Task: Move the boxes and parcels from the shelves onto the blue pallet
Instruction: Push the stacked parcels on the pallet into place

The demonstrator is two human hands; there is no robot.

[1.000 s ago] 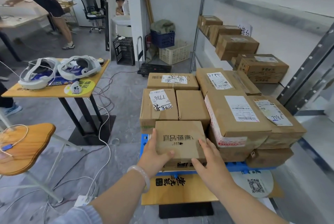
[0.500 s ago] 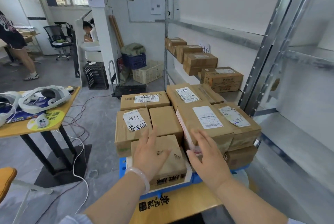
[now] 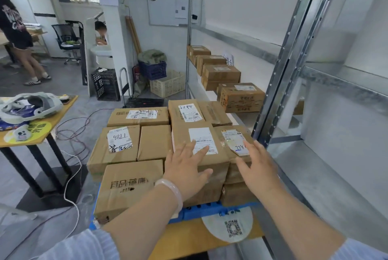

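Observation:
Several brown cardboard boxes are stacked on the blue pallet in front of me. The box with printed characters lies at the stack's near left corner, no hand on it. My left hand hovers with spread fingers over the tall labelled box. My right hand is open above the box with the torn label. Neither hand holds anything. More boxes sit in a row on the metal shelf to the right.
A steel shelf upright stands close on the right. A wooden table with headsets is at left, cables trail on the floor beside it. Crates stand by the far wall. Two people are at the back left.
Both hands have let go of the box with printed characters, now resting on the pallet, and moved up and right over the taller boxes. My view has turned toward the shelf.

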